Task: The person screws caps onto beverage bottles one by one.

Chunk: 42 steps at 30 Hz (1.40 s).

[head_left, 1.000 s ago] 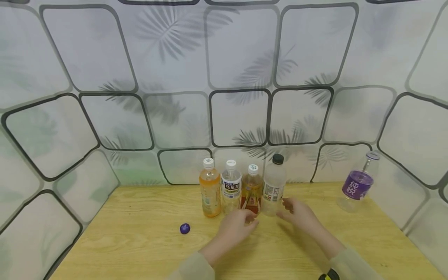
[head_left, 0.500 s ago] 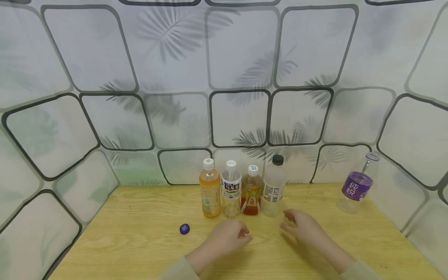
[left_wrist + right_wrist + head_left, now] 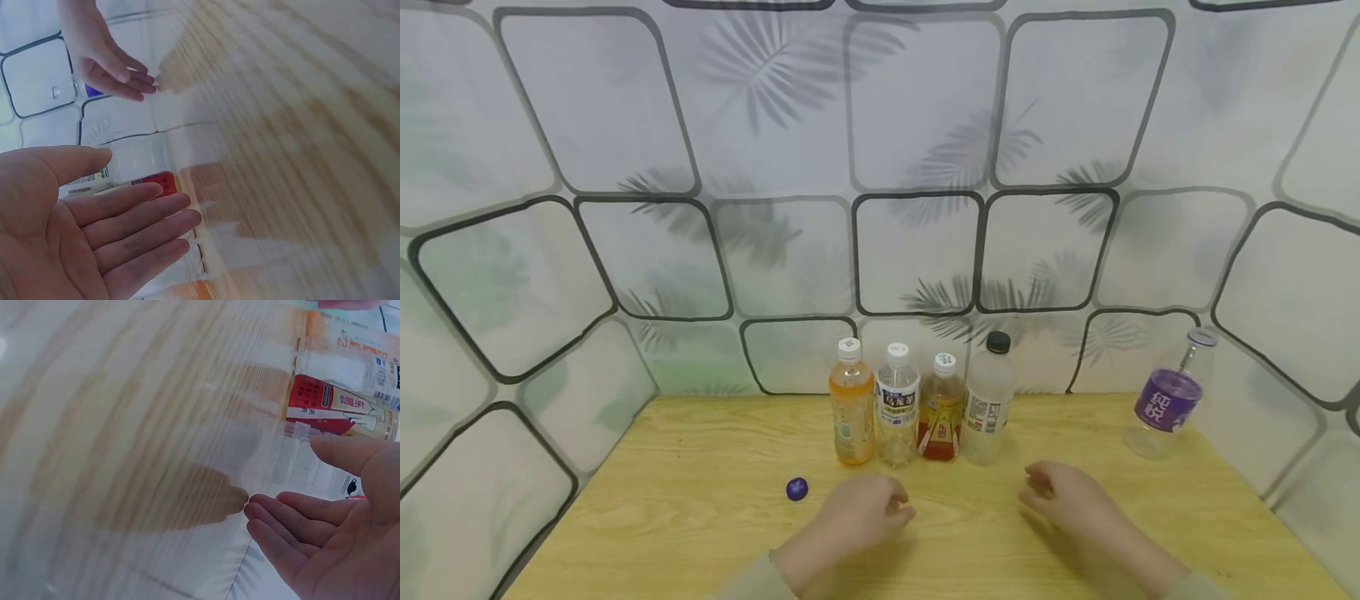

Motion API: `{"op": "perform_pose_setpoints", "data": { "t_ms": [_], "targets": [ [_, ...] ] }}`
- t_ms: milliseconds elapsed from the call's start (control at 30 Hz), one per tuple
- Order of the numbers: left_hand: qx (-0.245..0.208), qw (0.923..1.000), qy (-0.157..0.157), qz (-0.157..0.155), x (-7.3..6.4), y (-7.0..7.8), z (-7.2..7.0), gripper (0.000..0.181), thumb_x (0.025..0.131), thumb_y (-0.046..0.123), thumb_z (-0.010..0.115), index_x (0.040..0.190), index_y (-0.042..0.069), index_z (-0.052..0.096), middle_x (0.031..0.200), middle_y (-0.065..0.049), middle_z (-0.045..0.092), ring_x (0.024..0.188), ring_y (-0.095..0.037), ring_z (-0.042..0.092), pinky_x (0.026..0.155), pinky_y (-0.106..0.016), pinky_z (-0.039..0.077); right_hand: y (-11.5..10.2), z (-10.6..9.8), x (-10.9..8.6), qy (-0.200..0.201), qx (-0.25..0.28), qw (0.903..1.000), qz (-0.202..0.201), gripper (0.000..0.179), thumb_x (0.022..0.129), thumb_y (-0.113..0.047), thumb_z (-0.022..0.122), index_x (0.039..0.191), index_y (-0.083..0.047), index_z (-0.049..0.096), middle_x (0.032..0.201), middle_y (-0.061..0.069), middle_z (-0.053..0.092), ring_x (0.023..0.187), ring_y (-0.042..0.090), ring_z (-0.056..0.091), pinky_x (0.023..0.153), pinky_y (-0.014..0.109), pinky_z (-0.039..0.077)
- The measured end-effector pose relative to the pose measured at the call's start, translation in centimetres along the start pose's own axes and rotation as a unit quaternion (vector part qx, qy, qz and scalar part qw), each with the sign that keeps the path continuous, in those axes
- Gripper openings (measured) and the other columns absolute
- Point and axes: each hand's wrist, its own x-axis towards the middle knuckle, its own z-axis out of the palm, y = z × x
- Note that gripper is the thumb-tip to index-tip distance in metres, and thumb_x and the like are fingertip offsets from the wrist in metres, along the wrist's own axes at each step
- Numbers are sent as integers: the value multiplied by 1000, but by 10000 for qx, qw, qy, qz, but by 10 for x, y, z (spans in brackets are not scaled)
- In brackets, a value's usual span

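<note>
Four bottles is avoided here; a row of several bottles stands upright at the back of the table. From left they are an orange drink bottle (image 3: 852, 417), a clear bottle with a white and purple label (image 3: 897, 417), a shorter bottle with a red and yellow label (image 3: 940, 421) and a cloudy bottle with a black cap (image 3: 987, 408). My left hand (image 3: 857, 512) hovers in front of the row, palm bare and fingers extended in the left wrist view. My right hand (image 3: 1067, 496) is held to the right of the black-capped bottle, fingers relaxed and holding nothing.
A clear bottle with a purple label (image 3: 1168, 400) stands apart at the right, near the wall. A small round purple object (image 3: 797, 489) lies on the wooden table (image 3: 700, 517), left of my left hand. A patterned wall (image 3: 917, 250) rises behind the table.
Both hands have drawn back from the bottles toward me and spread apart, the left going left and the right going right. The bottles stay in place.
</note>
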Motion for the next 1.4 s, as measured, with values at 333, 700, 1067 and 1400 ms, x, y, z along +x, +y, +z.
{"op": "perform_pose_setpoints", "data": {
  "t_ms": [333,700,1067,1400],
  "targets": [
    [232,9996,75,148,-14,-13,-9,23,96,34,77,103,12,81,96,-1,82,84,-14,75,75,-30,62,24,-13,-10,-201,90,9996,168,45,97,-23,76,123,12,67,115,25,77,106,39,75,96,57,60],
    [248,9997,67,34,-26,-28,-14,23,96,32,78,104,11,81,93,1,80,84,-13,74,73,-30,61,49,-33,-17,-269,-27,9990,361,43,98,-22,74,121,14,67,108,21,78,100,35,76,92,55,61],
    [458,9979,449,-88,-35,-46,-25,18,95,26,79,101,9,81,94,-3,82,84,-20,76,73,-39,63,73,-51,-23,-277,-374,9973,567,44,100,-24,72,121,15,66,107,23,78,100,38,76,95,62,57],
    [525,9966,548,-328,-41,-57,-31,20,93,24,80,102,6,79,97,-7,82,88,-25,76,78,-45,64,99,-63,-26,-368,-566,9942,839,51,100,-27,71,121,19,64,109,31,76,101,44,74,92,63,58]
  ]
}}
